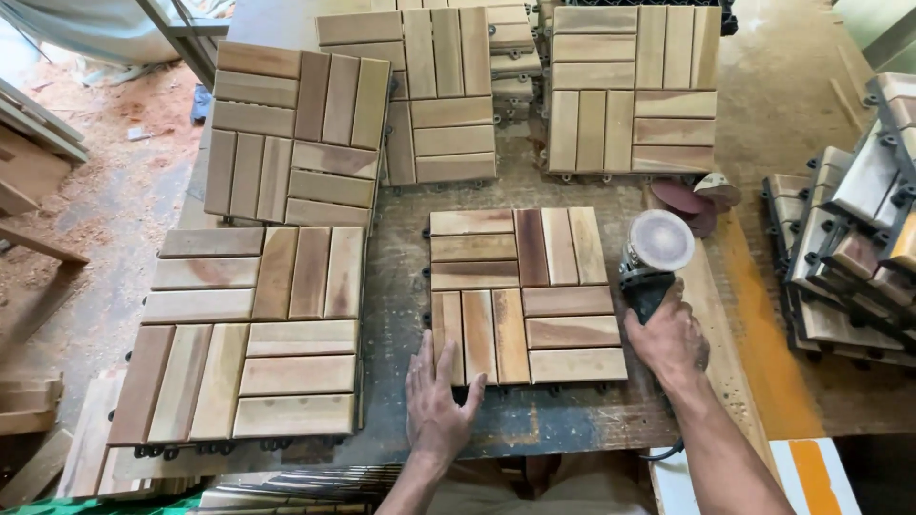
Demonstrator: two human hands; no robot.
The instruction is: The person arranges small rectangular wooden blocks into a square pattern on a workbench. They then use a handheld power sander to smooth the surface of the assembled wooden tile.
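Observation:
A square wooden deck tile [523, 291] made of slats in four blocks lies flat in the middle of the workbench. My left hand [439, 401] rests flat, fingers spread, on its near left corner. Gripped in my right hand [671, 341] just off the tile's right edge is a disc sander [656, 250], its round, reddish-dusted sanding disc facing up. The sander's cord trails down past my right forearm.
More finished tiles lie on stacks at the left [248, 334], back left [294, 133], back middle [434, 91] and back right [630, 91]. Tiles stacked on edge [849, 267] fill the right side. Spare sanding discs [695, 195] lie behind the sander. Sawdust covers the floor at left.

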